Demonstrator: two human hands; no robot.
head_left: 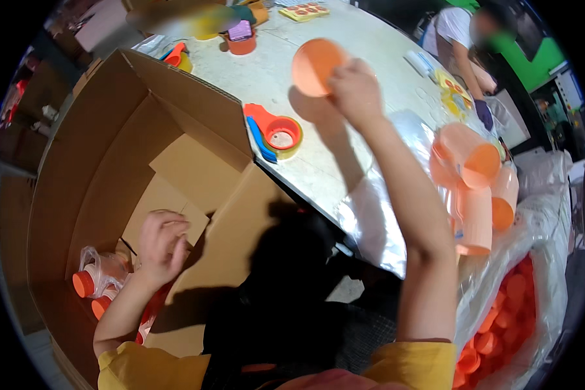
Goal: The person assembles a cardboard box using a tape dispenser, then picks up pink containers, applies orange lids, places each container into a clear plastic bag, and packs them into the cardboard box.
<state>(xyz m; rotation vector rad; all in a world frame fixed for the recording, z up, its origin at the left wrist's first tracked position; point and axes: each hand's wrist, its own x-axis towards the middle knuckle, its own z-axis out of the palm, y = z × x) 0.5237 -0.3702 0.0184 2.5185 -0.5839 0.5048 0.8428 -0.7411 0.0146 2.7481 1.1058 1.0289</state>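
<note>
My right hand (357, 91) is raised over the white table (305, 172), closed on a peach plastic jar (311, 68). The jar is held by its right side, and its round mouth shows. Over the large cardboard box (101, 130) hovers my left hand (162, 244), its fingers loosely bent and thumb apart, with nothing seen in it. Below and left of it, several white bottles with orange caps (83, 284) lie in the box in clear plastic wrap. More peach jars (478, 166) are heaped at the table's right side.
A tape dispenser (283, 133) sits near the box's corner. Clear plastic bags (370, 211) lie along the table's near edge. At the right, a big plastic sack (546, 214) holds several orange-red caps (500, 325). Another person (461, 45) works at the table's far right.
</note>
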